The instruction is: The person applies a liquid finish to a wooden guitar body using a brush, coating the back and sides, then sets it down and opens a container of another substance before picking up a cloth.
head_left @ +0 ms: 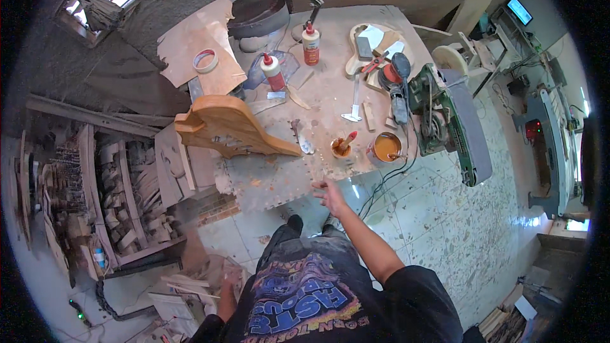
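Note:
My right hand (pixel 329 197) hovers just off the near edge of the workbench (pixel 273 184), empty, its fingers spread. Close beyond it, a brush (pixel 348 140) with a reddish tip leans in a small cup (pixel 342 152) of brown stuff. To its right stands an open tin (pixel 387 147) of orange-brown liquid. A thick, curved brown wooden piece (pixel 238 124), stained glossy, stands on edge at the bench's left. My left hand (pixel 232 277) hangs low at my left side near loose wood strips; motion blur smears its fingers.
Two glue bottles (pixel 311 44) with red caps, a tape roll (pixel 205 61), a caliper (pixel 354 105) and a pale guitar-shaped board (pixel 362 67) lie farther back. A green belt sander (pixel 445 114) borders the bench's right. Shelves of wood offcuts (pixel 130 206) stand left; cables hang by the front edge.

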A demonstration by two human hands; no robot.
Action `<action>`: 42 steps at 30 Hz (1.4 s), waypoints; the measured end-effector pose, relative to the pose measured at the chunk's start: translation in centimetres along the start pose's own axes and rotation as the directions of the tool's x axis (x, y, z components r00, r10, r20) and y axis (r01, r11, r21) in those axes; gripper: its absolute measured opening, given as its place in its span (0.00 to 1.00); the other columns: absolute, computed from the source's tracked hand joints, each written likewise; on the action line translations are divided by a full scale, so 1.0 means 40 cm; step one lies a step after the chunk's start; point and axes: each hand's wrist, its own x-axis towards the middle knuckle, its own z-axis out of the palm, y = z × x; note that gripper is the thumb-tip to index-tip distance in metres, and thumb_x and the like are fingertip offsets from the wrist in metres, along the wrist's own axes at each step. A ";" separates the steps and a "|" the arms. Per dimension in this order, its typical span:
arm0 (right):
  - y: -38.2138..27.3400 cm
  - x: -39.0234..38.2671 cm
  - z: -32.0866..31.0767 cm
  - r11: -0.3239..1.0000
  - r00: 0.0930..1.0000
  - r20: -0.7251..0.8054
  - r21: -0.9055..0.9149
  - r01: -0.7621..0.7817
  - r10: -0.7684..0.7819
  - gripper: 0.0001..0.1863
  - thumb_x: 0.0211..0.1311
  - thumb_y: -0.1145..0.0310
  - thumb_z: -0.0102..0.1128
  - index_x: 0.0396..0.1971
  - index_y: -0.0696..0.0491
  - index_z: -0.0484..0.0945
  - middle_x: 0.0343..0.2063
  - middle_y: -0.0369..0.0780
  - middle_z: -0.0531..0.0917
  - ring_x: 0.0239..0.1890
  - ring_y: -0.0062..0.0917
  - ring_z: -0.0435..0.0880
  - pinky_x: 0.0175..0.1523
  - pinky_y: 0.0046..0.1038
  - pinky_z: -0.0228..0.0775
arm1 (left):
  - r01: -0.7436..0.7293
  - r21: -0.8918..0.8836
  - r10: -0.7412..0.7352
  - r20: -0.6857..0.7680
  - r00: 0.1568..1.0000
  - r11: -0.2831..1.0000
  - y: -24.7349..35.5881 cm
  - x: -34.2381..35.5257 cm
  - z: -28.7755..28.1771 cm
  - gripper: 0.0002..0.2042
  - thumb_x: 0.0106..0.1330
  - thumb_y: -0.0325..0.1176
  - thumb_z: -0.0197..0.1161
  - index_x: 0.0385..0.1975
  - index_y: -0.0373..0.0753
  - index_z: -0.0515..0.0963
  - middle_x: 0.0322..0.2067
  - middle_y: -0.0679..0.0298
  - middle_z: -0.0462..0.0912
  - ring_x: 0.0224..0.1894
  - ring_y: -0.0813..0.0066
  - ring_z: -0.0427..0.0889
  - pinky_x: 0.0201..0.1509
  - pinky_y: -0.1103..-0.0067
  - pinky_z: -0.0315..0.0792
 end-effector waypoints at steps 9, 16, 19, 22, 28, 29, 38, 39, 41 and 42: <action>0.002 0.005 0.055 0.996 0.995 0.083 -0.081 -0.041 0.048 0.24 0.63 0.40 0.47 0.37 0.47 0.72 0.45 0.36 0.80 0.36 0.22 0.78 0.28 0.20 0.65 | -0.115 -0.096 0.117 0.022 0.993 0.989 0.027 0.003 0.007 0.25 0.64 0.52 0.54 0.56 0.44 0.71 0.45 0.64 0.76 0.44 0.68 0.76 0.43 0.65 0.69; 0.047 -0.080 -0.026 0.999 0.992 -0.122 0.003 -0.040 0.040 0.26 0.61 0.41 0.52 0.42 0.51 0.72 0.40 0.36 0.79 0.32 0.23 0.78 0.27 0.21 0.68 | -0.537 0.674 0.376 0.388 0.842 0.507 0.049 0.280 -0.016 0.29 0.55 0.41 0.64 0.56 0.36 0.69 0.51 0.51 0.74 0.55 0.62 0.73 0.55 0.62 0.70; 0.183 -0.109 -0.182 0.999 0.945 -0.326 0.050 0.015 0.002 0.27 0.60 0.41 0.54 0.40 0.53 0.73 0.37 0.37 0.79 0.30 0.23 0.77 0.26 0.21 0.69 | -0.506 0.749 0.236 0.448 0.863 0.428 0.219 0.367 -0.010 0.29 0.55 0.41 0.64 0.56 0.36 0.69 0.51 0.52 0.75 0.54 0.63 0.74 0.55 0.62 0.71; 0.317 -0.193 -0.321 0.996 0.821 -0.571 0.059 0.067 -0.022 0.28 0.59 0.41 0.54 0.37 0.55 0.75 0.33 0.38 0.80 0.26 0.25 0.77 0.25 0.24 0.70 | -0.543 0.793 0.212 0.500 0.839 0.277 0.439 0.446 0.092 0.28 0.55 0.41 0.64 0.56 0.37 0.69 0.51 0.52 0.75 0.53 0.63 0.74 0.54 0.62 0.71; 0.598 -0.381 -0.555 1.000 0.455 -0.891 0.006 0.024 -0.005 0.27 0.59 0.44 0.53 0.27 0.58 0.77 0.20 0.42 0.80 0.19 0.29 0.78 0.26 0.31 0.72 | -0.693 0.717 0.354 0.630 0.691 0.076 0.900 0.433 0.582 0.27 0.56 0.41 0.63 0.56 0.39 0.69 0.50 0.53 0.75 0.51 0.63 0.76 0.52 0.62 0.72; 0.641 -0.422 -0.576 1.000 0.393 -0.919 0.025 -0.002 0.024 0.27 0.59 0.45 0.52 0.25 0.58 0.78 0.19 0.42 0.80 0.19 0.29 0.79 0.26 0.32 0.72 | -0.730 0.680 0.364 0.665 0.652 0.065 0.944 0.391 0.705 0.27 0.56 0.41 0.63 0.56 0.39 0.69 0.50 0.53 0.76 0.50 0.63 0.76 0.52 0.62 0.72; 0.924 -0.501 -0.787 0.924 0.117 -0.946 0.321 0.207 0.302 0.27 0.59 0.44 0.50 0.22 0.57 0.77 0.16 0.43 0.79 0.16 0.30 0.77 0.26 0.32 0.71 | -0.932 0.316 0.156 0.944 0.290 -0.180 0.850 -0.111 1.427 0.26 0.57 0.40 0.62 0.57 0.41 0.70 0.50 0.54 0.76 0.47 0.63 0.78 0.50 0.63 0.73; 0.893 -0.512 -0.799 0.876 0.201 -0.938 0.336 0.347 0.281 0.27 0.59 0.44 0.50 0.24 0.56 0.78 0.18 0.42 0.79 0.17 0.29 0.77 0.27 0.31 0.71 | -0.924 0.308 0.121 0.950 0.287 -0.228 0.838 -0.132 1.441 0.26 0.57 0.40 0.62 0.57 0.41 0.70 0.50 0.54 0.77 0.47 0.63 0.78 0.50 0.63 0.73; 0.816 -0.570 -0.797 0.707 0.369 -0.904 0.406 0.579 0.216 0.26 0.59 0.44 0.50 0.27 0.56 0.78 0.22 0.41 0.80 0.20 0.27 0.77 0.28 0.30 0.71 | -0.892 0.314 0.049 0.947 0.316 -0.326 0.810 -0.142 1.453 0.26 0.57 0.40 0.62 0.57 0.42 0.70 0.49 0.54 0.77 0.46 0.63 0.78 0.49 0.63 0.74; 0.782 -0.610 -0.801 0.652 0.386 -0.895 0.432 0.624 0.223 0.26 0.59 0.44 0.51 0.30 0.55 0.77 0.25 0.40 0.80 0.22 0.26 0.78 0.28 0.29 0.72 | -0.872 0.323 0.014 0.940 0.342 -0.367 0.796 -0.138 1.459 0.26 0.57 0.40 0.62 0.57 0.42 0.70 0.49 0.55 0.77 0.46 0.64 0.78 0.49 0.63 0.74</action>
